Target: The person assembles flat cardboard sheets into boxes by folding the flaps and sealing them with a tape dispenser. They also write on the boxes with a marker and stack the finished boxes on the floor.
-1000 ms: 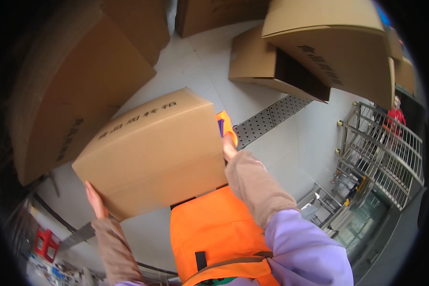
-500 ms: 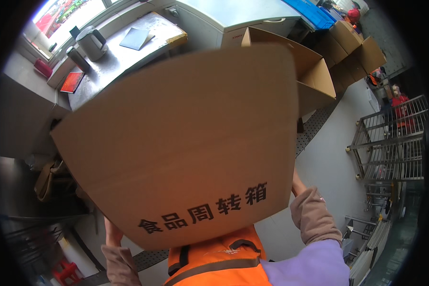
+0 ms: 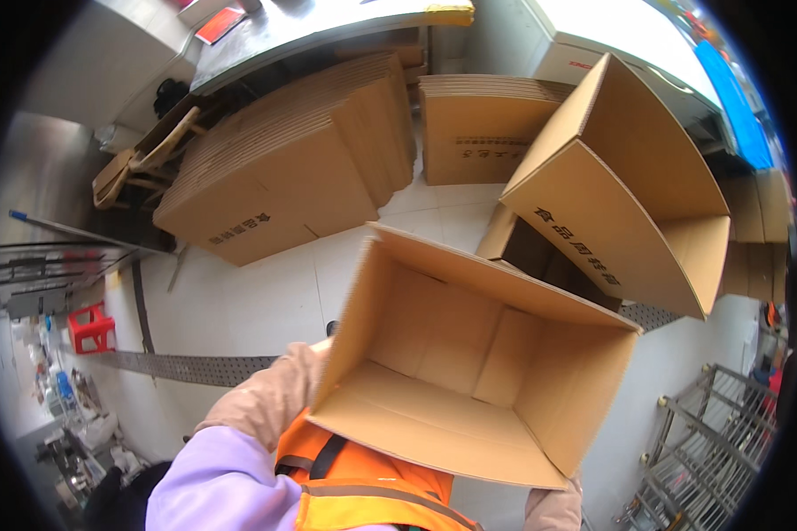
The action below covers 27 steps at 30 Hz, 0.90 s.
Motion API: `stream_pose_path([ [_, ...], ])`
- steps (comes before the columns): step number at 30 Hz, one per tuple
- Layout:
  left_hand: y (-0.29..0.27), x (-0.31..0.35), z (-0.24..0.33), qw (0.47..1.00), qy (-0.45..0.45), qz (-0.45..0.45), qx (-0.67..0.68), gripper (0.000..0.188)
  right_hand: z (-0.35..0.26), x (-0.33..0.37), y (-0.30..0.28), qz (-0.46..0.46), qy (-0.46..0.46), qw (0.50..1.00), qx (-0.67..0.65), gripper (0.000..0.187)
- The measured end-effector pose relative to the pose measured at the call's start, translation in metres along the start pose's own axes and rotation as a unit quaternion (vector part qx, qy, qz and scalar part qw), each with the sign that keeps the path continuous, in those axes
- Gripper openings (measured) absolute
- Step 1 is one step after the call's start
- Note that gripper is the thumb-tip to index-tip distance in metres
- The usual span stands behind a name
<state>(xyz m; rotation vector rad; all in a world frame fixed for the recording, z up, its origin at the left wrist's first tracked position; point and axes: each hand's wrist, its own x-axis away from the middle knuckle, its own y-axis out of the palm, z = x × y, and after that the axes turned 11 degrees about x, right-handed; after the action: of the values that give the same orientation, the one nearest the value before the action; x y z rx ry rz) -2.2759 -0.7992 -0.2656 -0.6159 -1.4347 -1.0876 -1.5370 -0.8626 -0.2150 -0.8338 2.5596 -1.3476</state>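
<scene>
An empty brown cardboard box [image 3: 452,345] is held in front of my orange apron, its open top facing up toward me and its bottom flaps folded in. My left hand [image 3: 321,346] is at its left side, mostly hidden behind the wall. On the lower right, only a sliver of my right hand [image 3: 572,486] shows beyond the box's near corner. Both hands carry the box between them, though their fingers are out of sight. Just beyond it, a second open cardboard box [image 3: 615,212] stands tilted in view atop another cardboard box [image 3: 549,265].
Flattened cartons [image 3: 274,168] stand stacked at the far left, with another bundle [image 3: 483,133] beside them. Behind is a metal table [image 3: 328,26]; a white chest freezer [image 3: 611,31] is at the far right. A wire rack [image 3: 700,451] stands right, a red stool [image 3: 91,328] left.
The box has turned from showing its printed outer side to showing its open inside, and sits lower and further right. My view has shifted down, revealing the flattened cartons and floor.
</scene>
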Motion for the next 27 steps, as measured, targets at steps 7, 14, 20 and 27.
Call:
stream_pose_path([
  [7,0.152,-0.018,-0.028,0.967,0.175,-0.072,-0.171,0.071,0.045,-0.023,-0.053,0.085,-0.141,0.981,0.101,0.041],
  [14,-0.007,-0.025,-0.008,0.985,0.134,0.102,-0.031,0.043,0.058,0.085,-0.002,0.029,-0.018,0.975,0.221,0.041],
  [20,-0.166,-0.036,0.161,0.912,0.254,0.195,0.254,0.057,-0.136,0.198,0.176,-0.451,0.004,0.891,0.056,0.045],
  [27,-0.258,-0.052,0.4,0.809,0.335,0.289,0.387,0.105,-0.489,0.371,0.449,-0.377,-0.62,0.663,0.187,0.036],
])
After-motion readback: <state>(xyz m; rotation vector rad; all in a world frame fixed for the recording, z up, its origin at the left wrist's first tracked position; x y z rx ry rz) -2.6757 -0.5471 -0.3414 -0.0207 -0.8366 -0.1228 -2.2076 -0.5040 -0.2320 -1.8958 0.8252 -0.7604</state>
